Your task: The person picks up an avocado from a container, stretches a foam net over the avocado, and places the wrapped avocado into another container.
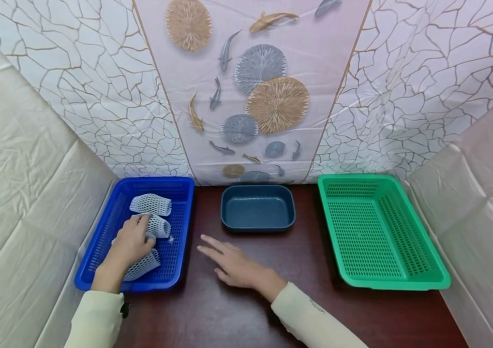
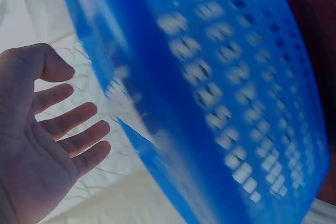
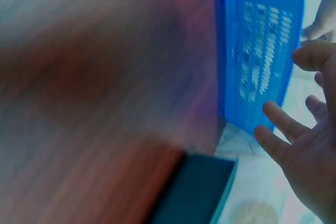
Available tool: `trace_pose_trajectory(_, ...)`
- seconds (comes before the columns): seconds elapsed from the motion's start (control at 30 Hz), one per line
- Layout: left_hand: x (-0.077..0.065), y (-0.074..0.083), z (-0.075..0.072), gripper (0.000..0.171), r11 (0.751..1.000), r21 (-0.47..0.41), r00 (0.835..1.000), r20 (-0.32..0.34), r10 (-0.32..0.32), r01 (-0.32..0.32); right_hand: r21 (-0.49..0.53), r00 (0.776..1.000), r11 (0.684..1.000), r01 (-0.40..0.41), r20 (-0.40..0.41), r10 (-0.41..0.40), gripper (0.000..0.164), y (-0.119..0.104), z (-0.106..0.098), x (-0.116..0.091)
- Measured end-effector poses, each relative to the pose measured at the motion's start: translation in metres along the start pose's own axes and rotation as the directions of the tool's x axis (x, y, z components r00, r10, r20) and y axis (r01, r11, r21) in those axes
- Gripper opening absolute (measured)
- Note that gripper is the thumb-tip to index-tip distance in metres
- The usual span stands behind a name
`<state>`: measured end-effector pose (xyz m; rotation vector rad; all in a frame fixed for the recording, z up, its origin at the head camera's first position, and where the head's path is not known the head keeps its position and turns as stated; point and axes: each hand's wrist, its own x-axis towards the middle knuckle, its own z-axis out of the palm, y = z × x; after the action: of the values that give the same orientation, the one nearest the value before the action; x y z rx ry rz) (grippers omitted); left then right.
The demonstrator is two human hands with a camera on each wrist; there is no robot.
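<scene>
My left hand (image 1: 130, 241) is over the blue basket (image 1: 188, 217) on the left, its fingers loosely bent above white foam net sleeves. One foam net sleeve (image 1: 150, 204) lies at the back, a second foam net sleeve (image 1: 160, 226) is by the fingertips, and another foam net sleeve (image 1: 145, 266) sits nearer the front, partly under the hand. Whatever the sleeves contain is not visible. In the left wrist view the left hand (image 2: 47, 135) has its fingers apart with nothing in them. My right hand (image 1: 239, 266) hovers over the table with spread fingers, holding nothing.
A dark blue-grey tray (image 1: 258, 228) stands at the back middle of the dark red-brown table (image 1: 229, 314). On the right is a green basket (image 1: 359, 237) with slotted sides. Cloth walls (image 1: 459, 193) enclose the table at the back and both sides.
</scene>
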<state>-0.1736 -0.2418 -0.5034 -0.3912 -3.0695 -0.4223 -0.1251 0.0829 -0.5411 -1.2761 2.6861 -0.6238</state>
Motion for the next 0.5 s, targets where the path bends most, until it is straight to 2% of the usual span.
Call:
trace_pose_trajectory(0.13, 0.003, 0.02, 0.0, 0.062, 0.998, -0.019, 0.994, -0.091, 0.058, -0.06, -0.069, 0.998, 0.996, -0.047, -0.052, 0.044, 0.074, 0.013, -0.021, -0.017)
trace_pose_trajectory(0.27, 0.007, 0.04, 0.001, 0.062, 0.992, -0.019, 0.979, -0.163, 0.122, -0.126, -0.141, 0.987, 0.988, -0.065, -0.152, 0.043, 0.07, 0.029, -0.041, -0.036)
trace_pose_trajectory(0.37, 0.008, 0.054, 0.004, 0.064, 0.987, -0.011, 0.969, -0.192, 0.154, -0.159, -0.164, 0.975, 0.981, -0.104, -0.213, 0.068, 0.067, 0.04, -0.054, -0.051)
trace_pose_trajectory(0.5, 0.007, 0.07, 0.009, 0.068, 0.984, -0.009, 0.963, -0.21, 0.17, -0.176, -0.189, 0.962, 0.964, -0.188, -0.233, 0.142, 0.068, 0.05, -0.07, -0.071)
